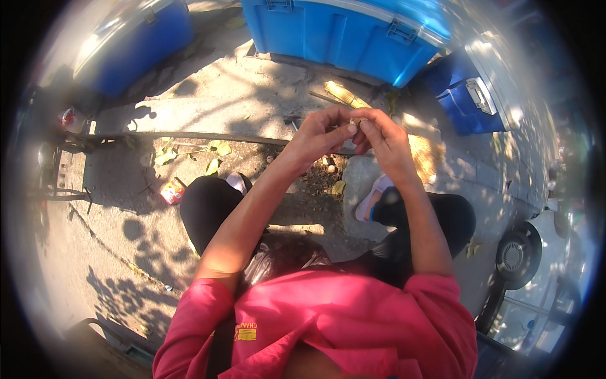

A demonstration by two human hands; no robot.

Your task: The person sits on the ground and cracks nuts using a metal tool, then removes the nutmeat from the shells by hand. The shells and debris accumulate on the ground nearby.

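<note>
Both hands meet in front of me above the ground. A small brown piece (357,121), perhaps a bit of nut or shell, is pinched between their fingertips; the fingers partly hide it. My left hand (326,127) grips it from the left with thumb and fingers. From the right, my right hand (384,132) has its thumb and forefinger on the same piece. Below the hands, a few round, pale brown nut-like things (331,168) lie among dark crumbs and debris (310,177) on the ground, between my feet.
A straw broom (348,94) lies beyond my hands, its bristles (426,156) to the right. Blue cooler boxes (326,35) stand ahead. A raised ledge (213,136) crosses the pavement. An orange-red packet (173,190) and leaves (165,156) lie left; a wheeled vehicle (518,256) is right.
</note>
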